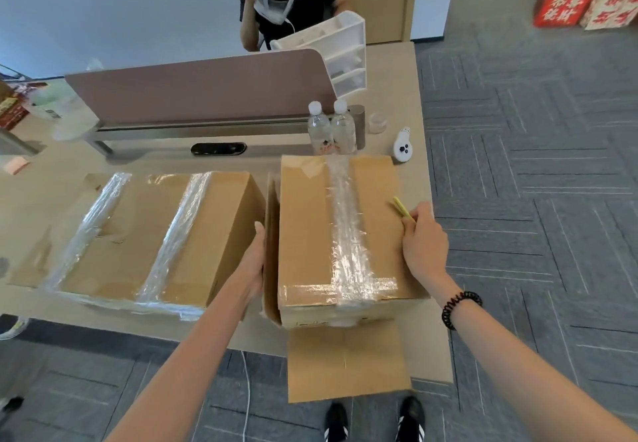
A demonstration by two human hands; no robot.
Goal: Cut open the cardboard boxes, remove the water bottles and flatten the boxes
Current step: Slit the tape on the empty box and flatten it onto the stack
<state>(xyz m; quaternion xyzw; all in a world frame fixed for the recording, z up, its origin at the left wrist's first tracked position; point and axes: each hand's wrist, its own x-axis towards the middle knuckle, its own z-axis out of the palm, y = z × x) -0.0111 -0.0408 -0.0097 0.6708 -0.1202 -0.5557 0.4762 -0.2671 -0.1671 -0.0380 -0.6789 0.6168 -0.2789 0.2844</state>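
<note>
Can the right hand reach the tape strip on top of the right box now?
Probably yes: the right hand holding the yellow cutter rests on the right box beside the tape strip, nothing between.

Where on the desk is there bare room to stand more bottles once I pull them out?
Best: the bare beige desk top between the brown divider panel and the taped cardboard box on the left. Crowded: the far right corner, with two clear water bottles and a white bulb-shaped gadget.
</note>
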